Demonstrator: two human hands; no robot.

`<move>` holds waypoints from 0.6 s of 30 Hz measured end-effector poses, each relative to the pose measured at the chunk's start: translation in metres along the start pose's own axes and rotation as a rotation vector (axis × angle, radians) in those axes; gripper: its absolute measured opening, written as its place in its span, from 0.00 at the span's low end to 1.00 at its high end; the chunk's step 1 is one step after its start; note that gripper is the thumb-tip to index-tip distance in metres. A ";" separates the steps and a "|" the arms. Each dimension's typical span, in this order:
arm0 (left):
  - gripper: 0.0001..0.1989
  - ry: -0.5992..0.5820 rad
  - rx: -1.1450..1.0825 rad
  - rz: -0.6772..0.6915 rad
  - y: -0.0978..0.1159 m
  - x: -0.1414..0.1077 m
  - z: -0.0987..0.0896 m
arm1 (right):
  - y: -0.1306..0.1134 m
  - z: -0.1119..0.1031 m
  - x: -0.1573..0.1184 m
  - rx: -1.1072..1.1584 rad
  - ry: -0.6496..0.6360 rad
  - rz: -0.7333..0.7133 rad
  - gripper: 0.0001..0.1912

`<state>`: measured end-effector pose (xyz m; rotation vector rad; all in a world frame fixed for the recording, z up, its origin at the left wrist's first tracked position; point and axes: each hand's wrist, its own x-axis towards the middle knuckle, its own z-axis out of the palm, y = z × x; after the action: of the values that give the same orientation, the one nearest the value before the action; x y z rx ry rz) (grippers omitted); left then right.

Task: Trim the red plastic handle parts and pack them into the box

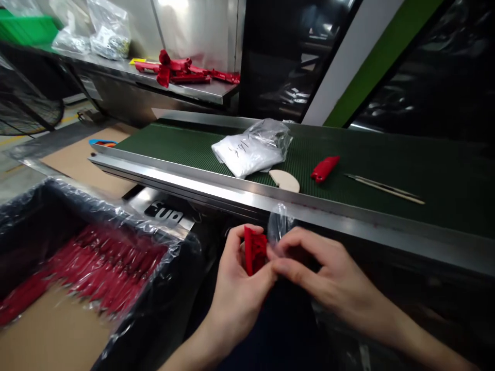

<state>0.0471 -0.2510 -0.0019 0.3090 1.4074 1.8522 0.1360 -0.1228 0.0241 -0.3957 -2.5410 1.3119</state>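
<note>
My left hand [242, 278] is closed around a red plastic part [254, 250], which stands upright between thumb and fingers, its ribbed inner side turned to the right. My right hand [317, 265] pinches a clear plastic bag [280, 224] right beside the part, and its fingertips touch those of my left hand. Both hands are in front of the conveyor's metal edge. On the green belt lie another red part [325, 169], a cream rounded piece [285, 181] and a white packet in clear plastic [247, 152]. Whether the bag touches the held part cannot be made out.
A plastic-lined box [127, 226] with many bagged red parts and cardboard stands at the left. Tweezers [386, 188] lie on the green conveyor [174, 144]. Behind, a metal shelf [209, 93] bears red parts and clear bags [110, 38]. A fan [29, 105] is far left.
</note>
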 end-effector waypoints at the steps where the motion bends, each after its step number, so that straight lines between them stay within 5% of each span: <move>1: 0.20 -0.028 0.022 -0.012 -0.002 -0.001 -0.001 | 0.002 0.002 -0.002 0.083 -0.061 0.073 0.08; 4: 0.21 -0.084 0.046 -0.065 -0.006 -0.002 -0.003 | 0.012 0.006 -0.010 0.099 -0.018 0.163 0.14; 7: 0.19 -0.041 0.088 -0.082 -0.009 0.001 -0.004 | 0.022 0.006 -0.018 -0.076 0.051 0.086 0.09; 9: 0.18 -0.018 0.210 -0.002 -0.013 0.002 -0.004 | 0.023 0.004 -0.022 -0.138 0.066 0.005 0.01; 13: 0.23 -0.088 0.630 0.226 -0.026 -0.002 -0.007 | 0.013 -0.001 -0.021 -0.196 0.039 -0.123 0.12; 16: 0.27 -0.164 0.881 0.434 -0.039 -0.004 -0.012 | 0.005 -0.001 -0.019 -0.078 -0.115 -0.047 0.07; 18: 0.32 -0.154 0.910 0.468 -0.046 -0.001 -0.016 | 0.003 -0.002 -0.021 -0.027 -0.084 -0.010 0.07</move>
<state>0.0581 -0.2592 -0.0490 1.2877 2.1172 1.3406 0.1570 -0.1273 0.0210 -0.3404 -2.6284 1.3182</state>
